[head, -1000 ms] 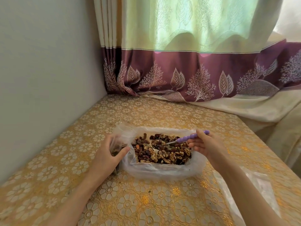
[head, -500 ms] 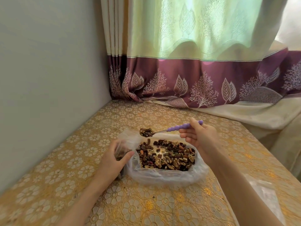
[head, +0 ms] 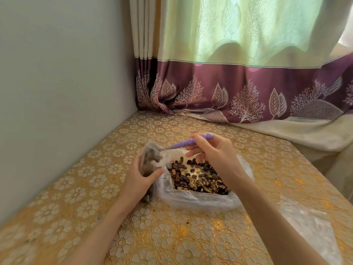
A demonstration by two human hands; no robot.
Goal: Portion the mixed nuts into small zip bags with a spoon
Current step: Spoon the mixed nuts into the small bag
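Left hand (head: 140,179): fingers curled round small bag (head: 150,165), part-filled, mouth toward 12 o'clock.
Right hand (head: 214,152): pinches spoon (head: 188,143), tip inside it.
Left to do: nuts (head: 198,180) plentiful at 3 o'clock; spare bags (head: 309,226) unfilled.

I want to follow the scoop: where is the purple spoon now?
In the head view, the purple spoon is held by the right hand, with its bowl end inside the small zip bag that the left hand holds.

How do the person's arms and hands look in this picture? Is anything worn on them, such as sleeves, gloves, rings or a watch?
Both forearms are bare as far as the picture shows; no sleeve is in view. The left hand and the right hand wear no gloves. I see no ring, watch or bracelet on the parts that show. The fingernails look short and unpainted.
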